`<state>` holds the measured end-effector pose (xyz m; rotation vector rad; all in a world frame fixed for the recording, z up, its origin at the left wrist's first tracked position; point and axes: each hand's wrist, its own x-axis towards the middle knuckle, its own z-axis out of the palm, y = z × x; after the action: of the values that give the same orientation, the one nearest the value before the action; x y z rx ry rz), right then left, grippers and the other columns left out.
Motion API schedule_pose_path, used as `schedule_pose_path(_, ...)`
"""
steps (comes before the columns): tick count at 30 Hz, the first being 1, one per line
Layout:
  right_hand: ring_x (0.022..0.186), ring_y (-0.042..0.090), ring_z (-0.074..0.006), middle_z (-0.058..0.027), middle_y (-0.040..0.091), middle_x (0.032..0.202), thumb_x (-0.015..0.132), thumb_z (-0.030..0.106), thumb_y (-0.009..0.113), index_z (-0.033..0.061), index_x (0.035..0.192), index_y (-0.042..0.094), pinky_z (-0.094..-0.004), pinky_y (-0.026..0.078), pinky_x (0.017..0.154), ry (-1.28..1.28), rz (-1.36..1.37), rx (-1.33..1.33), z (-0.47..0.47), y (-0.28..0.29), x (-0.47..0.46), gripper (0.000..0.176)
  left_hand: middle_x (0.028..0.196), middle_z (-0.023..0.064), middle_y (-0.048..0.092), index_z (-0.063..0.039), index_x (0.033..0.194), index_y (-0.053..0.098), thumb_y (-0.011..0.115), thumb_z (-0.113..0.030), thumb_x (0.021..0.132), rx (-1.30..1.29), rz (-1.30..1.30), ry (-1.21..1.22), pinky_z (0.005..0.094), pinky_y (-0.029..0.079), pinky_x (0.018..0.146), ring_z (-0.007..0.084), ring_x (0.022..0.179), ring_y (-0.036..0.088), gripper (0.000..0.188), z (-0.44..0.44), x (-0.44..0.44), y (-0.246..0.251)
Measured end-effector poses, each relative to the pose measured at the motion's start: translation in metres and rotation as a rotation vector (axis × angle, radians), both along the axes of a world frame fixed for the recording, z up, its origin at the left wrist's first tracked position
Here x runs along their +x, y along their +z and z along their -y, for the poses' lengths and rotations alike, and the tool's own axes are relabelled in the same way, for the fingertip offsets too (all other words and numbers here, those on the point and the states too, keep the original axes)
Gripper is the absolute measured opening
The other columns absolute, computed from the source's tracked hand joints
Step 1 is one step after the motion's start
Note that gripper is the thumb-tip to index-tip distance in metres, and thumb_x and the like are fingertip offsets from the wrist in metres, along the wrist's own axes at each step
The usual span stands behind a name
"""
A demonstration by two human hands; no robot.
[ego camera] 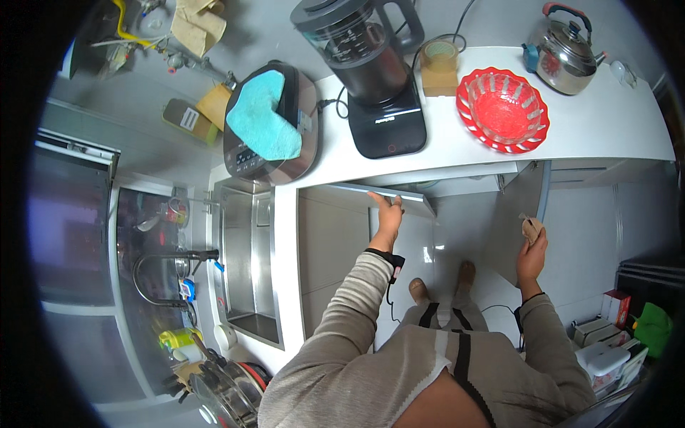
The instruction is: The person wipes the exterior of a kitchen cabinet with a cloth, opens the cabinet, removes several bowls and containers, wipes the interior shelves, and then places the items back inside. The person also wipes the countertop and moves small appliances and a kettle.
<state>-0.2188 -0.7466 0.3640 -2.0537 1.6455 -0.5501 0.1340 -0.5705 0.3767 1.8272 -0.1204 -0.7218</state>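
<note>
My left hand [388, 214] touches the top edge of a grey cabinet door [412, 197] that stands ajar under the white counter, its thumb and fingers apart at the edge. In my right hand [531, 257] is a small light-brown crumpled item [531, 229], perhaps a cloth or a bag; which one I cannot tell. That hand is beside the second cabinet door [516, 214], which stands swung out. Between the doors the cabinet's inside shows in part, with a greenish round item [428, 184] mostly hidden behind the left door.
On the counter [332, 155] stand a rice cooker [307, 128] under a turquoise cloth [265, 115], a black blender [374, 69], a tape roll on a box, a red basket [503, 112] and a steel kettle [566, 59]. A steel sink [251, 257] lies left; boxes stand right.
</note>
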Motion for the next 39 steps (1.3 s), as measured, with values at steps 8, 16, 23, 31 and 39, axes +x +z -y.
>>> schedule_pose_path(8, 0.112, 0.056, -0.0413, -0.0201, 0.049, 0.132, 0.093, 0.009, 0.057, 0.0078, 0.146, 0.032, -0.0457, 0.050, 0.090, 0.015, 0.015, -0.001, 0.003, 0.005, -0.005, 0.059, 0.164, 0.0143, 0.005, -0.027, 0.148, -0.032, 0.037, -0.016, 0.105, -0.288, -0.244, 0.151, 0.0408, 0.044, 0.101, 0.0324, 0.142, 0.032, 0.082, 0.041, 0.035, -0.016)
schedule_pose_path(16, 0.122, 0.051, -0.0407, -0.0222, 0.048, 0.135, 0.093, 0.009, 0.057, 0.0019, 0.144, 0.035, -0.0424, 0.043, 0.102, 0.025, 0.156, 0.012, 0.000, 0.005, -0.002, 0.056, 0.151, 0.0137, 0.036, -0.013, 0.152, 0.019, 0.037, -0.023, 0.104, -0.283, -0.223, 0.187, 0.0428, 0.051, 0.091, 0.0256, 0.117, 0.055, 0.052, 0.022, 0.055, -0.006)
schedule_pose_path(23, 0.127, 0.047, -0.0379, -0.0229, 0.045, 0.138, 0.093, 0.007, 0.054, -0.0015, 0.143, 0.035, -0.0413, 0.039, 0.106, -0.005, 0.385, 0.082, -0.010, -0.004, 0.024, 0.054, 0.153, 0.0190, 0.032, -0.003, 0.150, 0.022, 0.033, -0.055, 0.102, -0.251, -0.120, 0.579, 0.0458, 0.049, 0.097, 0.0338, 0.120, 0.051, 0.072, 0.000, 0.106, 0.020)
schedule_pose_path(31, 0.130, 0.043, -0.0364, -0.0241, 0.043, 0.140, 0.097, 0.016, 0.052, -0.0049, 0.143, 0.031, -0.0415, 0.032, 0.110, -0.006, 0.478, 0.071, -0.023, -0.022, 0.118, 0.055, 0.146, 0.0206, 0.039, -0.002, 0.141, 0.027, 0.032, -0.052, 0.101, -0.110, -0.129, 1.152, 0.0486, 0.041, 0.106, 0.0358, 0.129, 0.046, 0.064, 0.058, 0.135, 0.028)
schedule_pose_path(39, 0.137, 0.032, -0.0409, -0.0271, 0.021, 0.153, 0.099, 0.027, 0.054, 0.0017, 0.153, -0.001, -0.0452, 0.027, 0.113, -0.366, 0.674, 0.336, -0.010, -0.037, 0.272, 0.081, 0.130, 0.0338, 0.051, 0.008, 0.128, 0.034, 0.031, -0.042, 0.104, 0.116, 0.006, 1.271, 0.0461, 0.046, 0.102, 0.0433, 0.116, 0.057, 0.055, 0.074, 0.134, 0.018)
